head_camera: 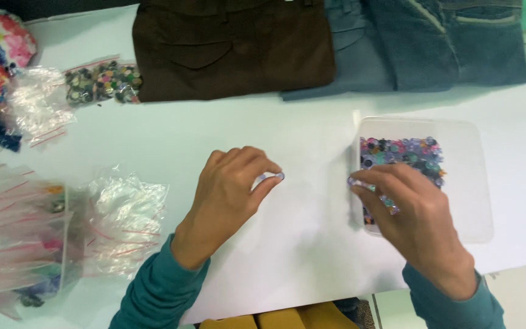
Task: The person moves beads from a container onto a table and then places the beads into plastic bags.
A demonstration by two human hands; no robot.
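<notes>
**Both hands pinching small buttons over a white table**

Near the centre of the frame the left hand (229, 195) has its fingers curled, thumb and forefinger pinched on a small pale purple button (279, 176) just above the white table (312, 256). To its right, the right hand (412, 222) holds a few small buttons (372, 187) in its fingertips, over the near left edge of a clear plastic tray (470, 183). A heap of mixed purple, green and dark buttons (403, 155) lies in the tray's upper left part.

At the left of the frame lie crumpled clear zip bags (123, 219). At upper left, another bag of buttons (101, 80) rests beside folded brown trousers (232, 49); blue jeans (433, 42) lie at upper right.
</notes>
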